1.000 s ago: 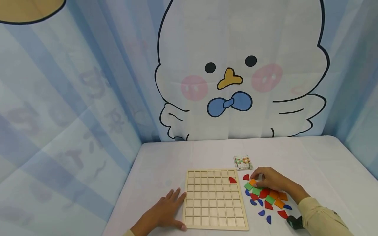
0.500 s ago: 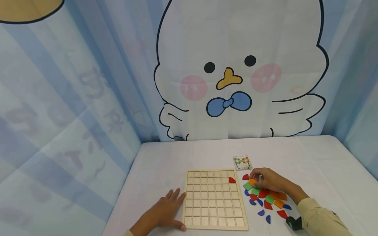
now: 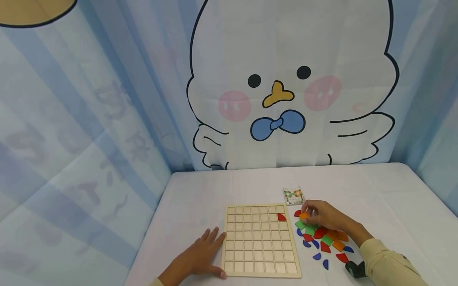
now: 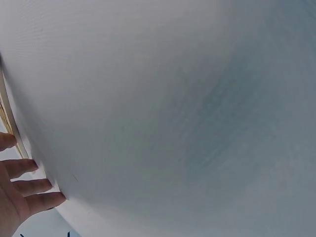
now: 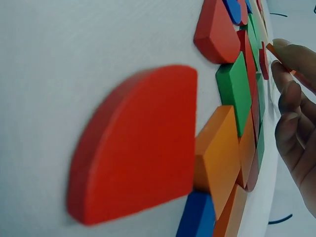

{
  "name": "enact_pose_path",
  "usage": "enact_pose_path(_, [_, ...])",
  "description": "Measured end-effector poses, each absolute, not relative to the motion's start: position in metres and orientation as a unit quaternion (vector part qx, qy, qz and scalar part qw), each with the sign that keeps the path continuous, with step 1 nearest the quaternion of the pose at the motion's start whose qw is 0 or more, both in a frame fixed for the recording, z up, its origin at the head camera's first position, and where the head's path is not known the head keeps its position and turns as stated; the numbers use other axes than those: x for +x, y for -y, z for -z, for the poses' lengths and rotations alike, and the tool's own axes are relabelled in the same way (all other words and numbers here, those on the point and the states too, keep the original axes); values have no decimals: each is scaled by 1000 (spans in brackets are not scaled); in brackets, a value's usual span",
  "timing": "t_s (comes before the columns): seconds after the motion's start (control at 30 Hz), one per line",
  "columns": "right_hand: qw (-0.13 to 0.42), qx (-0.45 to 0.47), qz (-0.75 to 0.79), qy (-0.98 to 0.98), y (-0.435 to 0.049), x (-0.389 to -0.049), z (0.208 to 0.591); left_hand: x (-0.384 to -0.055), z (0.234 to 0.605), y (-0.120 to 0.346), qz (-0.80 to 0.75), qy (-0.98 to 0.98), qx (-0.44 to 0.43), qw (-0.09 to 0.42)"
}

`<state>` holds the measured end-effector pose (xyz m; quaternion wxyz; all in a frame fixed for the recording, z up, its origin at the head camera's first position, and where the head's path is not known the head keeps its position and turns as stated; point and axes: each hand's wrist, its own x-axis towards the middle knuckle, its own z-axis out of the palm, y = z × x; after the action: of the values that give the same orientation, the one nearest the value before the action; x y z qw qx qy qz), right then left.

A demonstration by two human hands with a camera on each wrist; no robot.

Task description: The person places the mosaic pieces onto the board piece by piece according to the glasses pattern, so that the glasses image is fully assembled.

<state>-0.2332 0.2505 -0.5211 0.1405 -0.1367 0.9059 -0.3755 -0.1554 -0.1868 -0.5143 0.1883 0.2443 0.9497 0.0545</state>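
Your right hand pinches an orange tile at the far end of the coloured pieces, just right of the wooden board. Your left hand, fingers spread, lies farther off, at the board's left edge.

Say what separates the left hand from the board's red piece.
Head view: between left hand and red piece, only the wooden board, its cells there empty.
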Motion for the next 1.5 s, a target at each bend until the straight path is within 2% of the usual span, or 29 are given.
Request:
enact_pose_path(0.27, [126,-174,385,-897,-249,-238,521,-155,510,186,-66,-950,239,192])
enact_pose_path(0.67, [143,-174,430,-874,-239,-239,522,-156,516,185,-61,-949,232,203])
enact_pose_path(1.5, [125,-206,458,-855,-221,-238,524,-155,511,183,-38,-947,236,216])
